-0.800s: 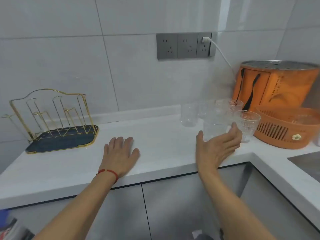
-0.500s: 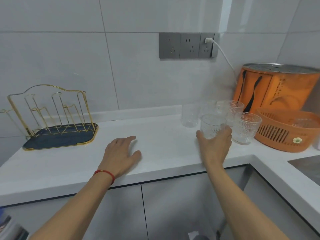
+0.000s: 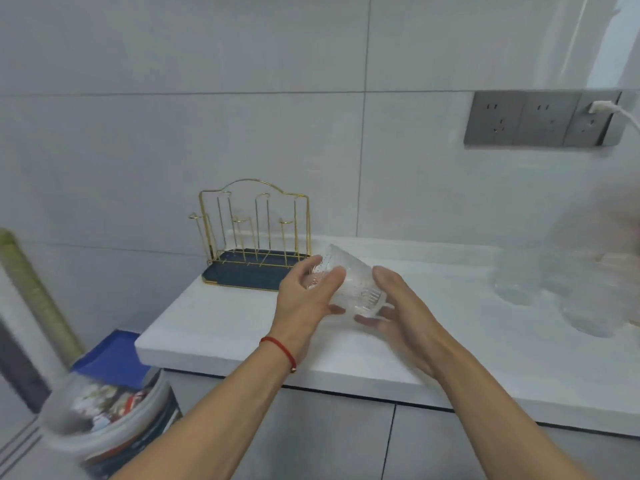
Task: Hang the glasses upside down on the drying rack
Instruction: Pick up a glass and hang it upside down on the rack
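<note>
A clear ribbed glass (image 3: 353, 282) lies tilted on its side above the white counter (image 3: 242, 327), its rim pointing up and left. My left hand (image 3: 308, 299) grips it near the rim and my right hand (image 3: 394, 306) cups its base. Just behind and left stands the gold wire drying rack (image 3: 256, 230) on a dark blue tray, its pegs bare. Other clear glasses (image 3: 554, 292) stand blurred at the far right of the counter.
A grey socket strip (image 3: 540, 119) with a white plug sits on the tiled wall. Left of the counter's end, lower down, is a white bucket (image 3: 104, 410) with mixed items and a blue sheet. Grey cabinet doors run below the counter.
My right hand lifted one glass from the group and carried it left toward the rack. My left hand left the counter and took hold of the glass. The view swung left.
</note>
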Tool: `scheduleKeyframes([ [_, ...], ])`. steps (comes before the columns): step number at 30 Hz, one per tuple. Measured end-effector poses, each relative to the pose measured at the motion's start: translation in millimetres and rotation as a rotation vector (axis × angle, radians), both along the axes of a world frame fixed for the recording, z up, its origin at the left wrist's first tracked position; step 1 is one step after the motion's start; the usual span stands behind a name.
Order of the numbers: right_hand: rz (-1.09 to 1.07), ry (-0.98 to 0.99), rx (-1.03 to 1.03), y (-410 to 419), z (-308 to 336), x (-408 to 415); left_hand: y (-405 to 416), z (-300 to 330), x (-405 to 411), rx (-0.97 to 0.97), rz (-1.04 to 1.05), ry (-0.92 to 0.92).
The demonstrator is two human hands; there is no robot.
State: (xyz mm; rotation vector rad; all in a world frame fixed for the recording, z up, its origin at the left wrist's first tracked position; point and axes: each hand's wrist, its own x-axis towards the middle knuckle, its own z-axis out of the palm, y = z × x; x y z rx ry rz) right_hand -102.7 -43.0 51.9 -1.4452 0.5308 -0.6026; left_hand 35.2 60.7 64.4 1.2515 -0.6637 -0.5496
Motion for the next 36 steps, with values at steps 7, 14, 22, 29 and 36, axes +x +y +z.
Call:
scheduleKeyframes([
  [7, -0.174, -0.007, -0.182, -1, 40, 68, 29, -4, 106, 0.179, 0.087, -0.308],
  [14, -0.379, -0.117, -0.633, -24, 139, 150, 37, -55, 171, 0.807, 0.300, -0.978],
  [22, -0.228, 0.156, -0.915, -48, 196, 276, 35, -57, 171, 0.889, 0.250, -1.040],
  [29, -0.027, 0.448, -0.944, -45, 185, 349, 33, -59, 175, 0.906, 0.245, -1.025],
  [36, 0.182, 0.686, -0.902, -56, 171, 374, 31, -63, 177, 0.905, 0.254, -1.022],
])
